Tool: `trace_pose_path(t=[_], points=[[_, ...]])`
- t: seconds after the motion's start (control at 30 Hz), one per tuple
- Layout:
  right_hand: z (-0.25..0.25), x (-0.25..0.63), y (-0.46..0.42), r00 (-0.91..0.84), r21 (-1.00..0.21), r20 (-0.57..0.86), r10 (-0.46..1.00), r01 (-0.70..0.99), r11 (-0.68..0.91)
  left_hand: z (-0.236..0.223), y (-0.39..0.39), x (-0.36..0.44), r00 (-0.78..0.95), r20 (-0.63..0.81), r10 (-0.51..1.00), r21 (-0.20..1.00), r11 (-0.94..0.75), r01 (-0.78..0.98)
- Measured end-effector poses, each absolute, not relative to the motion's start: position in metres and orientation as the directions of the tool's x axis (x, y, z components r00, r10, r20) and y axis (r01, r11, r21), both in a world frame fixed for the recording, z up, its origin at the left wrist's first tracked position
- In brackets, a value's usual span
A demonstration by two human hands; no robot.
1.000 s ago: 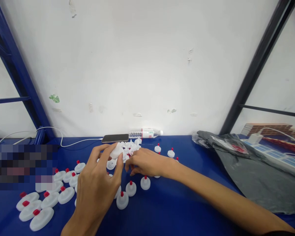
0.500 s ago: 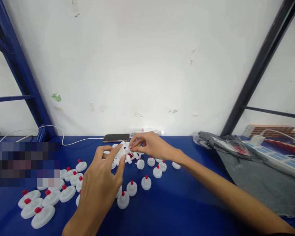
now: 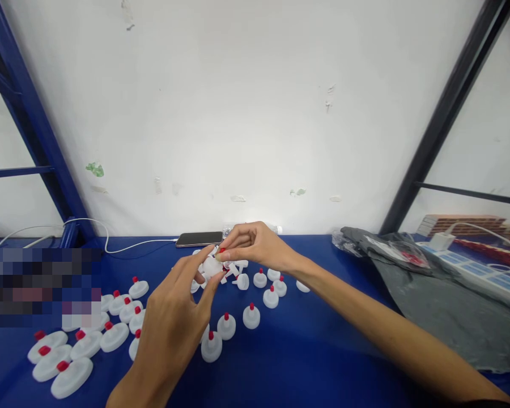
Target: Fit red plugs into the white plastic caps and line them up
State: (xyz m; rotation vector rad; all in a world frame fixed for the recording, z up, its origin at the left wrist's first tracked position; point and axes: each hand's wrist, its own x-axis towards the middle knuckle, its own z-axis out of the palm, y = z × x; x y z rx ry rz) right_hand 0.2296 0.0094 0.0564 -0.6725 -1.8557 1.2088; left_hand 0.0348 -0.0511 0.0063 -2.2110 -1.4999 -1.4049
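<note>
My left hand is raised over the blue table with its fingertips pinched on a white cap. My right hand meets it from the right, pinching a small red tip against the top of that cap. Just beneath the hands lies a loose pile of white caps and red tips. Several white caps with red tips stand upright on the table nearer me.
More red-tipped white caps lie at the left front. A phone on a white cable and a lying water bottle sit by the wall. Grey cloth and a power strip fill the right side.
My right hand lifted from the pile with a red tip and brought it onto the white cap held in my left hand. The left hand stayed nearly in place.
</note>
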Motion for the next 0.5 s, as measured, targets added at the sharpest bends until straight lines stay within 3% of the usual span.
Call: trace_pose_path(t=[0.13, 0.27, 0.37, 0.5], points=[[0.060, 0.227, 0.004, -0.538, -0.914, 0.362, 0.762, -0.044, 0.403, 0.006, -0.053, 0.036, 0.050, 0.767, 0.640, 0.379, -0.514, 0.770], [0.067, 0.230, -0.001, -0.541, -0.883, 0.378, 0.751, 0.034, 0.468, 0.006, -0.052, 0.038, 0.086, 0.772, 0.629, 0.333, -0.518, 0.788], [0.074, 0.240, 0.003, -0.525, -0.811, 0.353, 0.774, 0.241, 0.533, 0.007, -0.053, 0.041, 0.089, 0.760, 0.643, 0.345, -0.516, 0.784], [0.077, 0.258, 0.018, -0.423, -0.570, 0.313, 0.850, 0.632, 0.525, 0.010, -0.054, 0.042, 0.061, 0.734, 0.676, 0.401, -0.504, 0.765]])
